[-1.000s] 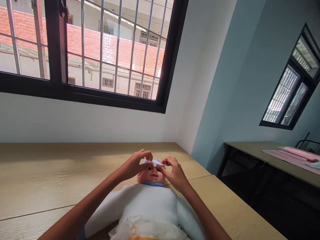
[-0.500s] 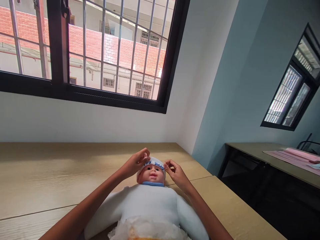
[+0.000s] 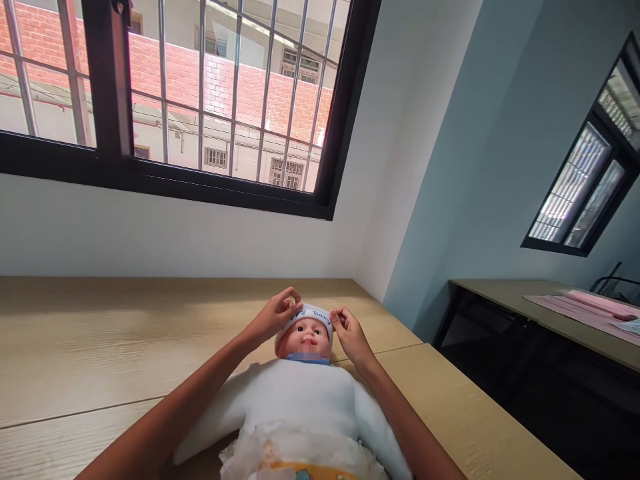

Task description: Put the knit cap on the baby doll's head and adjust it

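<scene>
A baby doll [image 3: 305, 393] lies on its back on the wooden table, its head at the far end. It wears a white long-sleeved top with a blue collar and a white baby hat [image 3: 316, 313] with blue lettering. My left hand [image 3: 279, 315] pinches the hat's brim at the left side of the forehead. On the other side, the thumb and fingers of my right hand [image 3: 351, 335] close on the brim near the temple. A white frilly diaper [image 3: 300, 443] with an orange printed band covers the doll's lower body, cut off by the picture's bottom edge.
The wooden table [image 3: 125, 333] reaches back to the wall under a barred window [image 3: 225, 180]. Across a dark gap on the right stands another table [image 3: 493, 291] with pink cloth [image 3: 580, 313] on it.
The hat's brim has shifted slightly up the forehead, with both hands still at its sides. The whole view has tilted a little downward.
</scene>
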Tool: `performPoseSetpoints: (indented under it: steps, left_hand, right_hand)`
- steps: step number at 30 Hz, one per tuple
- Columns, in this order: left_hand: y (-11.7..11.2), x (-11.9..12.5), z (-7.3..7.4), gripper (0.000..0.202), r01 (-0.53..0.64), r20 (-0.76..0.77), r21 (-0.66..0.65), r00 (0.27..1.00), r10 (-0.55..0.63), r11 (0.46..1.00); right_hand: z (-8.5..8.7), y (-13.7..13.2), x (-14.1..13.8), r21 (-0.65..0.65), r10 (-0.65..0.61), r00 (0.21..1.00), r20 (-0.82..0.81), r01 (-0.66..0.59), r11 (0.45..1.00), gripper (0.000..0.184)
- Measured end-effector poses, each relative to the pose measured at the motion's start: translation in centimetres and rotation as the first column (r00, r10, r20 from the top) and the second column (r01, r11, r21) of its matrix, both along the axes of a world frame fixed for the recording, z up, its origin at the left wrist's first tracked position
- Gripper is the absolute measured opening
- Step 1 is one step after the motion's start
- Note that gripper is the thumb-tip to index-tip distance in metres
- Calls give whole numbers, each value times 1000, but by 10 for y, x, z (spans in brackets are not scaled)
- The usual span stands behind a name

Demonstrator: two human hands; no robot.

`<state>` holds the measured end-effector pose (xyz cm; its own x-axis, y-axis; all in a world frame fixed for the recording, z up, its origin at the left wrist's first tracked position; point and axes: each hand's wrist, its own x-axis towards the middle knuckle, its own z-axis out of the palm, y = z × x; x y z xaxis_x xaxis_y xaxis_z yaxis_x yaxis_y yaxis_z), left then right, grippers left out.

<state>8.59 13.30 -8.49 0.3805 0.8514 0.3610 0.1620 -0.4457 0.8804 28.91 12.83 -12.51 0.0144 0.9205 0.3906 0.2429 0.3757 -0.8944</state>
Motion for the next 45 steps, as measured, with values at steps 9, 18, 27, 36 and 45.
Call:
performPoseSetpoints:
  steps: [9,18,27,36,45]
  left_hand:
    - [-7,4,-9,42,-125,65,-60,989,129,990]
    - [0,4,-29,37,-263,46,-28,964,264,964]
    - [-11,5,-21,17,-384,158,12,912,378,923]
    - [-18,5,-19,7,-225,180,20,959,218,974]
    - [-18,6,-19,9,-232,173,20,959,225,973]
  right_hand:
    - [-6,-5,-5,-45,-15,998,-53,13,999,54]
    - [-12,-5,-2,-20,-109,990,-90,108,994,49]
    - [3,-21,-8,8,-43,994,-100,44,999,27]
    - [6,-24,-9,-9,-30,995,-94,30,1000,27]
    - [-1,-16,-9,-80,-40,979,-199,25,997,21]
